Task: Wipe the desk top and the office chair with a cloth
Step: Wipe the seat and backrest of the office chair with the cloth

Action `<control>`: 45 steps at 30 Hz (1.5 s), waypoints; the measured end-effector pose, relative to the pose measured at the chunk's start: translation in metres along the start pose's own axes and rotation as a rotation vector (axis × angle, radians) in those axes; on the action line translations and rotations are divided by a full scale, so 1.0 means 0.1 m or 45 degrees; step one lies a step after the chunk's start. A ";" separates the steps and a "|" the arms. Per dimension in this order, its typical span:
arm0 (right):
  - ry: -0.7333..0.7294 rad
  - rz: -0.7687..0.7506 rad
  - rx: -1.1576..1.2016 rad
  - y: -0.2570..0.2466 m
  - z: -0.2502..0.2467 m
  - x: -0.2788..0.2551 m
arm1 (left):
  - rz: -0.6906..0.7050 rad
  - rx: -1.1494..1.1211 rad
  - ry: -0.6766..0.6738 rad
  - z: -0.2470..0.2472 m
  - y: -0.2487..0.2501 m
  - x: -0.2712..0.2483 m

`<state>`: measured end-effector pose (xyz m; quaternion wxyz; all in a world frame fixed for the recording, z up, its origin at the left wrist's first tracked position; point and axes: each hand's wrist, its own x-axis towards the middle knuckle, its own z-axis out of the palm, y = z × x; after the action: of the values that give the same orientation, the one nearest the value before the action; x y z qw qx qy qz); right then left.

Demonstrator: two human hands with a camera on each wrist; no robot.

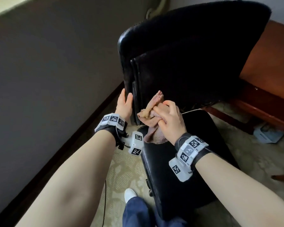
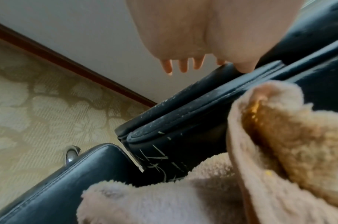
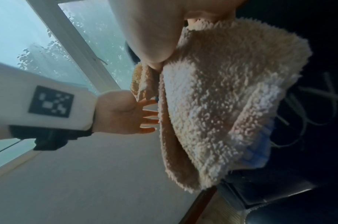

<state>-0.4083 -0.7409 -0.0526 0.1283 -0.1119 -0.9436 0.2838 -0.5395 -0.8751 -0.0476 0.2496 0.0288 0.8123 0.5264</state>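
Observation:
The black leather office chair stands in front of me, its backrest (image 1: 187, 54) upright and its seat (image 1: 179, 169) below my right arm. My right hand (image 1: 169, 117) grips a bunched beige fluffy cloth (image 1: 154, 105) against the lower left part of the backrest. The cloth (image 3: 221, 91) hangs from my right hand (image 3: 151, 30) in the right wrist view. My left hand (image 1: 124, 102) rests on the backrest's left edge (image 2: 183, 115) with straight, spread fingers (image 3: 145, 113), thumb on the front face. Scratches mark the leather near the cloth (image 2: 279, 151).
A brown wooden desk (image 1: 269, 71) stands behind and to the right of the chair. A grey wall (image 1: 47, 71) with a dark baseboard runs close on the left. Patterned carpet (image 1: 121, 169) lies below, with my white shoe (image 1: 129, 194) on it. A window (image 3: 30, 37) is behind me.

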 end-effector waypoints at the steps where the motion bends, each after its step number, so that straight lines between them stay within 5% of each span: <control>1: 0.032 -0.057 -0.021 0.00 0.08 0.01 | 0.022 -0.020 -0.020 0.02 -0.08 0.05; 7: 0.247 -0.381 -0.144 0.16 0.64 0.10 | 0.087 -0.232 -0.065 0.03 -0.43 0.29; 17: 0.261 -0.482 -0.360 0.29 1.08 0.19 | 0.142 -0.207 -0.156 -0.02 -0.59 0.44; 30: 0.055 -0.172 -0.106 0.48 1.37 -0.12 | 0.285 -0.212 -0.110 0.08 -0.79 0.51; 41: -0.344 0.234 -0.074 0.62 1.48 -0.26 | 0.311 -0.273 -0.043 0.19 -0.66 0.31; 45: -0.265 0.403 0.085 0.70 1.32 -0.39 | 0.302 -0.248 0.014 0.23 -0.67 0.29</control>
<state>-0.4022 -0.7621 -0.2056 -0.0126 -0.2245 -0.9125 0.3416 -0.5403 -0.8763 -0.1245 0.1828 0.0974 0.7496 0.6286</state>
